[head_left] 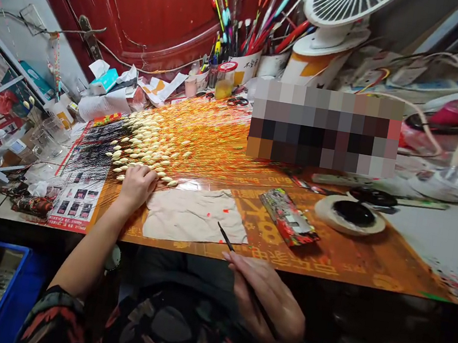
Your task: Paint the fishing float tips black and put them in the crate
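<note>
A large spread of thin sticks point(213, 134), orange and yellow on one side and dark on the other, lies on the table with pale oval bodies point(151, 139) along it. My left hand point(138, 186) rests at the near edge of these bodies, fingers bent together; what they hold, if anything, is hidden. Near the table's front edge, my right hand point(266, 305) grips a thin dark brush point(225, 235), its tip toward the cloth. Between the hands lies a wrinkled white cloth point(196, 215) with small red marks.
Right of the cloth sit a paint-stained block point(289, 218) and a round dish point(350, 214) with something black inside. Behind are a jar with a red lid point(225, 81), brush pots point(245, 67) and a white fan point(346, 7). A blue crate point(13, 288) is at lower left.
</note>
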{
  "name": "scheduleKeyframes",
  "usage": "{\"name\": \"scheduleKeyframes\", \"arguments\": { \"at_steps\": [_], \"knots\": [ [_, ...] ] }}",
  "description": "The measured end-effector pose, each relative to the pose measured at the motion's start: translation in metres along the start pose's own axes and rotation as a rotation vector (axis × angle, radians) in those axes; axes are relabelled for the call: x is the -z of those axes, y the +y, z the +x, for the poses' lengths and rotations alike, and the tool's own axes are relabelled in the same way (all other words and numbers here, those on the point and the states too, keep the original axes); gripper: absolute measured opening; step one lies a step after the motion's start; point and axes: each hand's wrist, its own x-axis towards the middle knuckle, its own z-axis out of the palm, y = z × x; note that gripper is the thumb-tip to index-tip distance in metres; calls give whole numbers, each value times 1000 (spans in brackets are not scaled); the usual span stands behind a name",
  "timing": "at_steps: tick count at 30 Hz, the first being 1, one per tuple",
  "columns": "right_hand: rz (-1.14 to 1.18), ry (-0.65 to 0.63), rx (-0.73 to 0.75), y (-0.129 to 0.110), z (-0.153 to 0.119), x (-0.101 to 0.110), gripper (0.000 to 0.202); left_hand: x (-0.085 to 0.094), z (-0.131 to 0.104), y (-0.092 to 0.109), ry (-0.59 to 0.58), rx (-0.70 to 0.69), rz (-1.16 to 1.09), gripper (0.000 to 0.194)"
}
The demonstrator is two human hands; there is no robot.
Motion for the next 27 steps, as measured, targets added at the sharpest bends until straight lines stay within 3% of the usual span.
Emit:
{"name": "scheduleKeyframes", "arguments": {
  "at_steps": [19, 27],
  "knots": [
    [9, -33, -34, -7, -1, 2, 58, -7, 0, -4, 66, -74, 21, 21],
    [-11, -3, -40, -7, -1, 4, 56, 11, -6, -1, 167, -70, 10, 17]
  ]
}}
